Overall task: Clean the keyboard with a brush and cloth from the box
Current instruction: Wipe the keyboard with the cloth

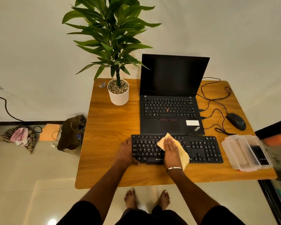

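A black keyboard (201, 148) lies along the front of the wooden table (109, 127), just before the laptop. My right hand (171, 151) lies flat with straight fingers on a pale yellow cloth (183, 153), pressing it onto the keys at the keyboard's middle. My left hand (126, 151) grips the keyboard's left end, thumb curled under the front edge. A clear plastic box (243, 151) stands to the right of the keyboard, with a dark object inside that may be the brush.
An open black laptop (170, 101) sits behind the keyboard. A potted plant (118, 93) stands at the back left. A black mouse (236, 121) and tangled cables lie at the back right. A bag and cloths lie on the floor to the left.
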